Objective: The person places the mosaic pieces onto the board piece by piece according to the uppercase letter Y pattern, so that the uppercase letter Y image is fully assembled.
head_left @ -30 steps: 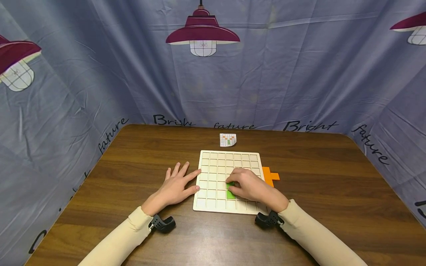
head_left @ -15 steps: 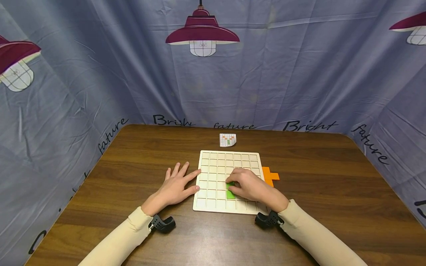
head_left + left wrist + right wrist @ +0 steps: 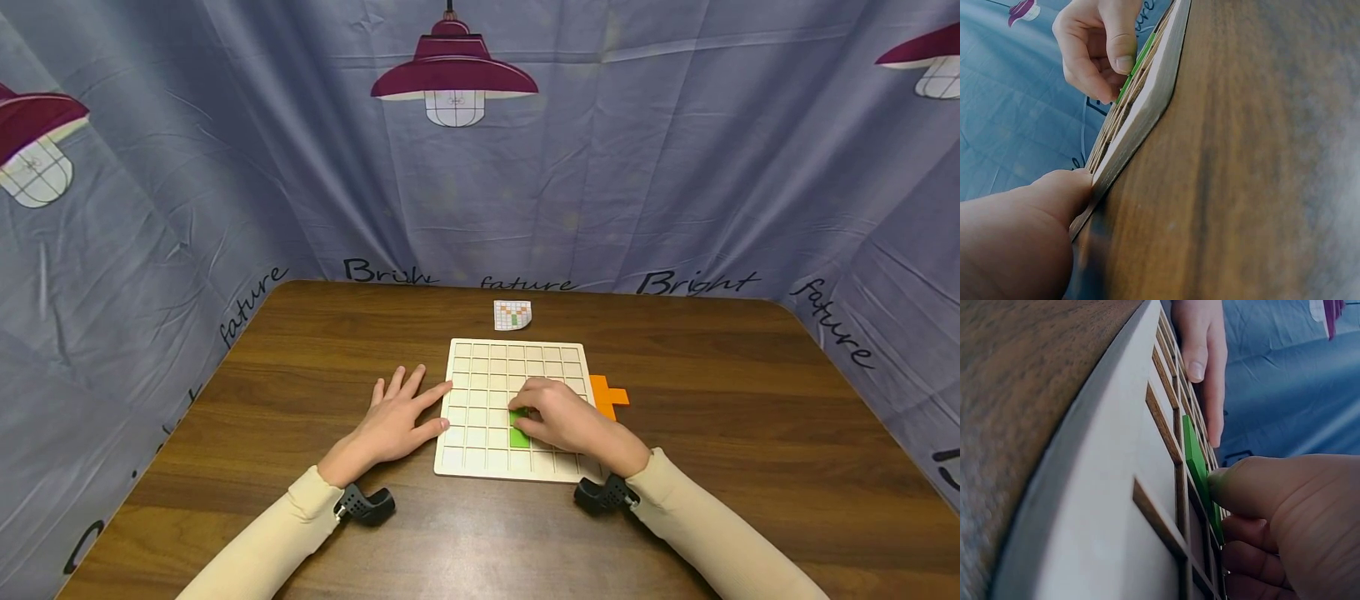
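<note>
A pale wooden grid board [image 3: 472, 463] lies flat on the table, its square cells divided by thin raised strips. On it is a flat green tile [image 3: 520, 438], two cells long, in the lower middle. My right hand [image 3: 558, 414] pinches this tile with curled fingers, covering part of it; in the right wrist view the thumb is against the green tile [image 3: 1192, 453]. My left hand [image 3: 390, 423] is spread on the table, thumb and index fingertip touching the board's left edge.
Orange flat pieces [image 3: 604, 395] lie against the board's right side, partly behind my right hand. Beyond the board sits a small paper card [image 3: 512, 315] printed with a grid of orange and green squares. A blue printed curtain [image 3: 300, 167] surrounds the wooden table [image 3: 750, 433].
</note>
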A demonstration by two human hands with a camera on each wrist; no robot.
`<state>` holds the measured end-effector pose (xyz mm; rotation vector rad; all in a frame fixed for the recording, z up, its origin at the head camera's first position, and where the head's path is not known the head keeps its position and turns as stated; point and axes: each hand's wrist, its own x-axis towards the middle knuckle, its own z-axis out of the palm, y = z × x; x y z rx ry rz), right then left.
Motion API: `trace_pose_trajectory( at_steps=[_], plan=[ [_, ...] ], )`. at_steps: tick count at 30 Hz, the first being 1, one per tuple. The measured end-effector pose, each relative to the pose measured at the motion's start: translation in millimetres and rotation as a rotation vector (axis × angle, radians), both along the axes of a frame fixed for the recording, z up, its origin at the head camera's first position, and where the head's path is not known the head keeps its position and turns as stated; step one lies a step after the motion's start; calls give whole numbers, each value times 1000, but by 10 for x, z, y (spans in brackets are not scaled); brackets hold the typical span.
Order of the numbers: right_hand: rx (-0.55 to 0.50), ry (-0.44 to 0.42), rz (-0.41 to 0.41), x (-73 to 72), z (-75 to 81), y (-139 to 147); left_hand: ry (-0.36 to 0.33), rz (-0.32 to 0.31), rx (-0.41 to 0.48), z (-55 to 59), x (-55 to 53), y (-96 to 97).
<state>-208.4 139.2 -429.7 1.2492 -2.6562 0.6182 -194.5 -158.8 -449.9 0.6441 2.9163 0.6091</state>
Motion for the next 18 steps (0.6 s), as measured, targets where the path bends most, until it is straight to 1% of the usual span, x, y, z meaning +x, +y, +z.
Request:
trace_pose_trajectory(
  at_steps=[8,13,18],
  plan=[
    [8,-15,-8,2,-4,-2,-4,6,2,4,5,0],
    [-23,-11,2,-6,11,34,-4,6,3,7,5,3],
    [-29,-21,-27,-15,34,122,-11,4,12,21,11,3]
  ],
)
